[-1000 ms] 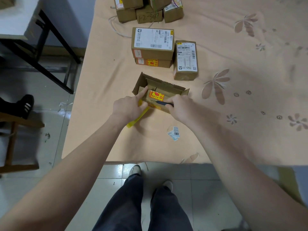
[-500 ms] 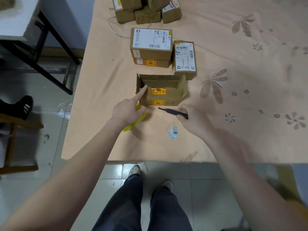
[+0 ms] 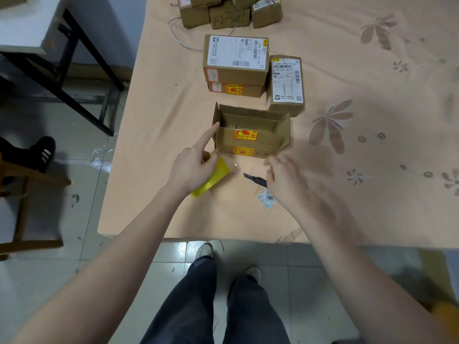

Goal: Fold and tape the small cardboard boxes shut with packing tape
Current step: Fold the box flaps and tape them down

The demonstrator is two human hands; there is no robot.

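Our right hand [image 3: 285, 180] has let the knife [image 3: 254, 180] drop, fingers loose; left hand [image 3: 193, 167] grips the tape roll [image 3: 211, 181], forefinger touching the light, stiff open box [image 3: 250, 132]; take its flaps.

I count one open box [image 3: 250, 135], three sealed boxes [image 3: 236, 59] just behind it and at least three more at the far edge, one yellow tape roll [image 3: 213, 178], one knife [image 3: 254, 180], two hands.
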